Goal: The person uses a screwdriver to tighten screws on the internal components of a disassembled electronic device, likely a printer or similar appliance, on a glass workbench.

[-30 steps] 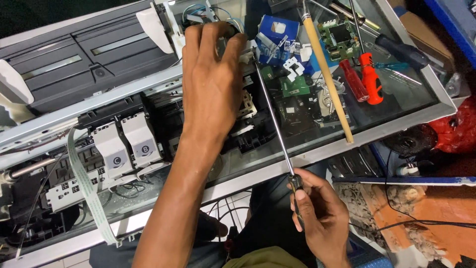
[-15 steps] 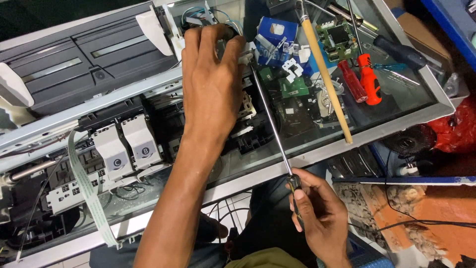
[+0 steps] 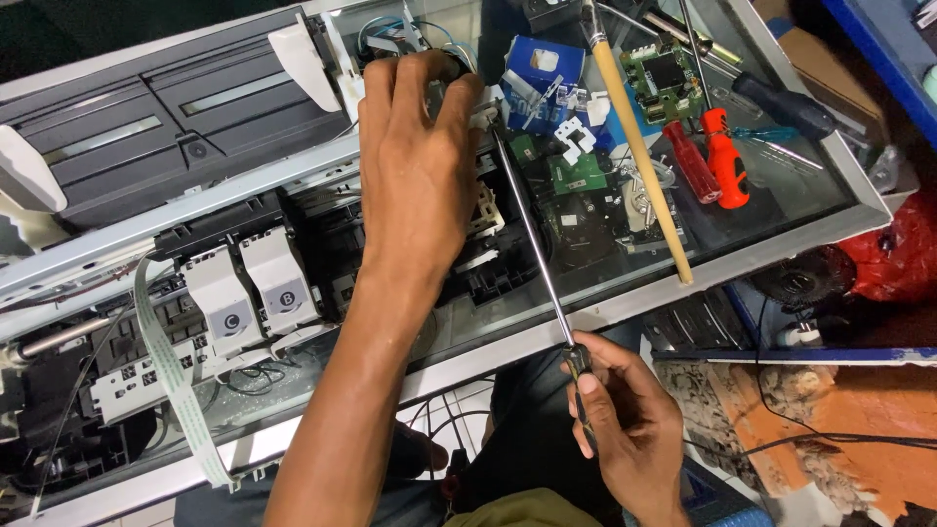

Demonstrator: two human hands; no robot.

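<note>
An opened printer (image 3: 185, 146) lies across the table with its insides exposed. My left hand (image 3: 415, 166) reaches deep into it, fingers curled over a small part among blue and white wires at the far side. My right hand (image 3: 625, 429) grips the dark handle of a long screwdriver (image 3: 532, 244). Its thin metal shaft runs up and left, and the tip sits right beside my left fingertips. Two white ink cartridge holders (image 3: 249, 293) sit left of my forearm.
On the glass panel (image 3: 781, 210) to the right lie a wooden-handled brush (image 3: 639, 156), red and orange screwdrivers (image 3: 711, 161), a black-handled screwdriver (image 3: 786, 102), green circuit boards (image 3: 664, 73) and a blue box (image 3: 537, 68). A flat white ribbon cable (image 3: 171, 381) hangs at lower left. Orange patterned cloth (image 3: 839, 429) lies lower right.
My left fingers have shifted slightly on the part at the far side. The screwdriver and my right hand stay almost where they were.
</note>
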